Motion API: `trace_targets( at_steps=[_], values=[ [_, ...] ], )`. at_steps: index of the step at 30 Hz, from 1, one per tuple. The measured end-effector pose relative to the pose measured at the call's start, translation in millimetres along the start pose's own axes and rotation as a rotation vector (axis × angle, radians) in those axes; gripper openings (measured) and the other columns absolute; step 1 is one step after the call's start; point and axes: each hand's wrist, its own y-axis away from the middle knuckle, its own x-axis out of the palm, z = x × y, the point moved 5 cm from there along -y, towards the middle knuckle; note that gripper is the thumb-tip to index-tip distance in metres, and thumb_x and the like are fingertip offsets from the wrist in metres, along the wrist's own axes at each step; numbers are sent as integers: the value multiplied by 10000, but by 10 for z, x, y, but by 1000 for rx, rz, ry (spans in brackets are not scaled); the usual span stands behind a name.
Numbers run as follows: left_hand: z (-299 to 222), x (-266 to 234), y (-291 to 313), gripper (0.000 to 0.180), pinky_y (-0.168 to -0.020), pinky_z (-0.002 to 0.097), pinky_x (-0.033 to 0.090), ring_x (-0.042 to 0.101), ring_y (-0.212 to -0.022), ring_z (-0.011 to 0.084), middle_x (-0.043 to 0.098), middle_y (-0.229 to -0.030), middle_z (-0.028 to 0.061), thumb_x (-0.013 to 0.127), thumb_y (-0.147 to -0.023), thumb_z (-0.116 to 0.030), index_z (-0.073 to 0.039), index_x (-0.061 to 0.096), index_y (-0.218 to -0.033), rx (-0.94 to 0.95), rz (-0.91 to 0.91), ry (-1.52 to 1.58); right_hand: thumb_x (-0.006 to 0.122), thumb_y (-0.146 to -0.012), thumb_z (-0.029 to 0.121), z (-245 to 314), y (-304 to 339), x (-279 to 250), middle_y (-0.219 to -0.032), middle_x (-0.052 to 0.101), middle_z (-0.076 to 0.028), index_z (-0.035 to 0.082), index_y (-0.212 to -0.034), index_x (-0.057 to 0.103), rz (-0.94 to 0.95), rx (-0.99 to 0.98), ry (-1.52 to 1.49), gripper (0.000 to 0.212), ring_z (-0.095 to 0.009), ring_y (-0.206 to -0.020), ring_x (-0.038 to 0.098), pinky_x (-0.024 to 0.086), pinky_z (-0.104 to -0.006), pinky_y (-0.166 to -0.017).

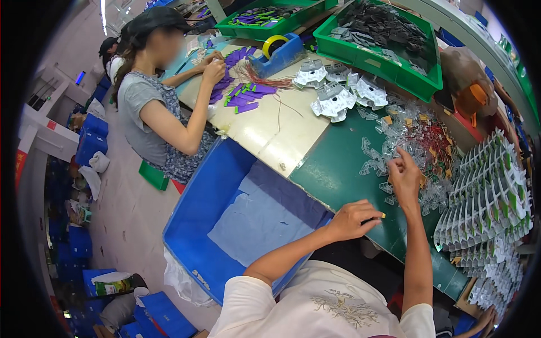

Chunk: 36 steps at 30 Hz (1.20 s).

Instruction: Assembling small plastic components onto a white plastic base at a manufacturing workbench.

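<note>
My left hand [355, 219] is closed at the near edge of the green tabletop, with a small yellow piece [384, 215] showing at its fingertips. The exact kind of that piece is too small to tell. Farther right, my right hand [404, 177] reaches over the table, index finger and thumb apart, beside loose clear plastic parts [371, 160]. I see nothing held in it. Red wires with small orange-yellow pieces [439, 143] lie just right of it. Beyond are stacked white plastic housings [333, 101].
A blue bin [191, 225] stands left of my arms. Stacked white-and-green assemblies [484, 197] rise at right. Green trays [377, 56] and a blue tape dispenser [279, 53] sit at the back. At left, a co-worker [163, 107] handles parts near purple-and-green pieces [245, 97].
</note>
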Motion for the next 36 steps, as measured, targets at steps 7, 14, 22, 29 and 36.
trace_targets(
  at_steps=[7, 14, 22, 29, 36],
  values=[
    [-8, -23, -185, 141, -619, 350, 520, 647, -700, 258, 698, -788, 97, 784, -749, -35, -13, 729, -877, 71, 18, -10, 694, -868, 160, 44, -138, -29, -748, 714, -133, 10, -1124, 650, -36, 35, 311, 300, -240, -666, 700, 530, -353, -635],
    [58, -34, -174, 142, -601, 326, 504, 648, -691, 243, 710, -820, 113, 772, -756, 0, -10, 728, -890, 17, 18, 18, 657, -897, 80, 92, 70, -89, -823, 680, -21, -33, -1186, 652, -46, 79, -87, 311, -73, -714, 612, 509, -244, -643],
    [-98, -200, -396, 378, -862, 255, 504, 617, -958, 115, 651, -1076, 84, 653, -939, -20, 35, 549, -1299, -339, -90, 728, 639, -897, 20, 380, 725, -573, -813, 679, -34, -24, -969, 710, 27, 70, -270, 110, -70, -676, 601, 484, -225, -614],
    [-261, -223, -582, 210, -744, 237, 501, 590, -828, 73, 647, -987, 41, 696, -923, -61, 24, 674, -1114, -253, -76, 457, 650, -821, -45, 593, 978, -747, -781, 656, -89, -24, -938, 686, -65, -270, 156, 123, -158, -650, 643, 509, -279, -590],
    [-306, -129, -446, 178, -749, 216, 524, 645, -836, 82, 715, -969, 59, 722, -887, -9, 21, 701, -1061, -384, -104, 571, 674, -825, -38, 490, 1012, -686, -821, 654, -81, -16, -977, 693, 8, -97, -321, 155, -149, -688, 646, 491, -287, -581]
  ],
)
